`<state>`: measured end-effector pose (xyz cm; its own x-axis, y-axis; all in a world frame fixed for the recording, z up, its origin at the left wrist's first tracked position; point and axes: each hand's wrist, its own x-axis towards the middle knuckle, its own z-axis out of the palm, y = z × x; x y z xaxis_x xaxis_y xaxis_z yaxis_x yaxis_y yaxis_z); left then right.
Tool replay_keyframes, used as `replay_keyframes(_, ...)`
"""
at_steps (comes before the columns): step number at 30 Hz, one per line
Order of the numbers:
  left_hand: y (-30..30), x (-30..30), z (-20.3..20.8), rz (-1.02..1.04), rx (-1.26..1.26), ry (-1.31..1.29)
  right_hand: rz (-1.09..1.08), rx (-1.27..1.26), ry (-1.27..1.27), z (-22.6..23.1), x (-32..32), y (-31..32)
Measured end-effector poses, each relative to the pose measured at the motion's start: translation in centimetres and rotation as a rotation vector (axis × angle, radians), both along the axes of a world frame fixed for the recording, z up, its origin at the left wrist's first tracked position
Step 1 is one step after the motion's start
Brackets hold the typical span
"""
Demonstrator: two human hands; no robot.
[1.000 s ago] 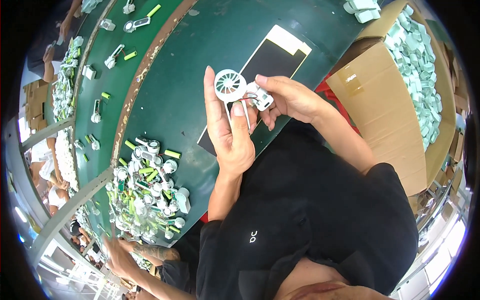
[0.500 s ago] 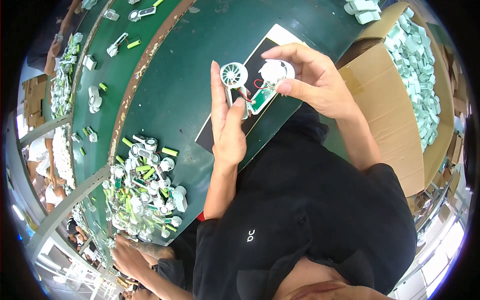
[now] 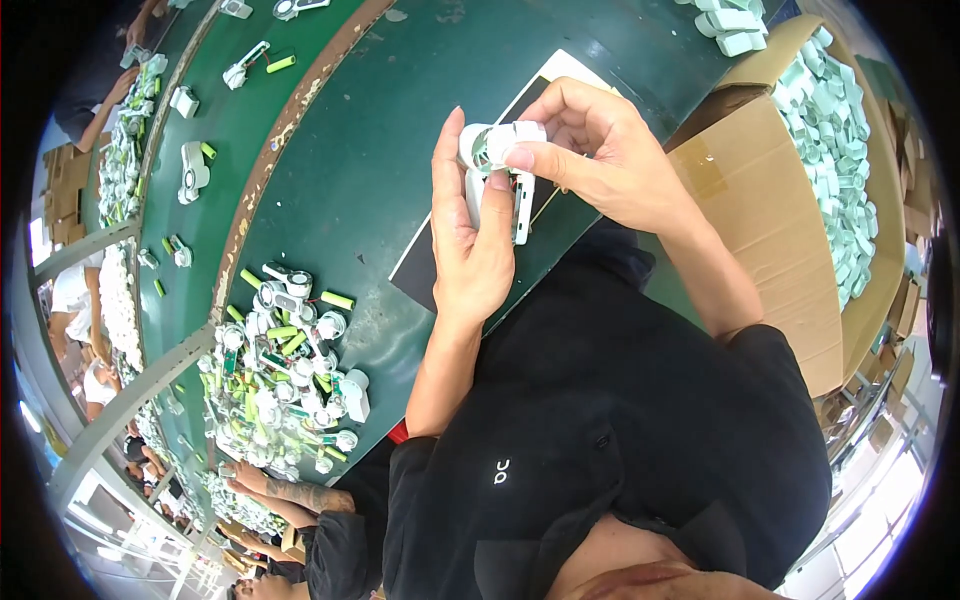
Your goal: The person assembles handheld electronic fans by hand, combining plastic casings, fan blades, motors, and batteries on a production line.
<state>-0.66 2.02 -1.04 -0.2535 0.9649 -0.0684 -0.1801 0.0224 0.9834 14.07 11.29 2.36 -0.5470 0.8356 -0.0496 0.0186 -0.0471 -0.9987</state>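
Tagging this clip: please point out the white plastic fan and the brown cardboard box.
White plastic fan (image 3: 481, 150): head view, on its round end.
Brown cardboard box (image 3: 768, 255): head view, on its broad flat panel.

White round-headed fan halves (image 3: 490, 146) (handles apart) stand close together between the hands (image 3: 472, 250)

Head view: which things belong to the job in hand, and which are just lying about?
Likely part of the job:
white fan pieces, held in the left hand and right hand
black mat beneath

Seemingly just lying about:
heaped fan parts and green cylinders, left
cardboard box with pale pieces, right
loose pale pieces, top right
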Motion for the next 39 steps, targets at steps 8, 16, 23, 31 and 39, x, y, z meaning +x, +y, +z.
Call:
replay_keyframes(8,-0.3,0.3,1.4,-0.055,-0.040,-0.022,-0.029,0.044,-0.101,-1.2,-0.4,-0.2)
replay_keyframes(16,-0.7,-0.7,0.5,-0.098,0.051,-0.078,0.064,0.134,-0.053,-1.0,0.2,-0.3)
replay_keyframes(23,-0.9,-0.4,0.2,-0.055,0.115,0.277,0.082,0.081,-0.002,-1.2,0.2,0.0)
replay_keyframes(31,-1.0,-0.7,1.1,-0.072,0.115,0.555,0.179,0.151,-0.041,-0.7,0.4,0.9)
replay_keyframes(39,-0.8,-0.6,1.8,-0.187,0.056,-0.036,0.162,0.127,-0.100,-1.0,1.2,1.1)
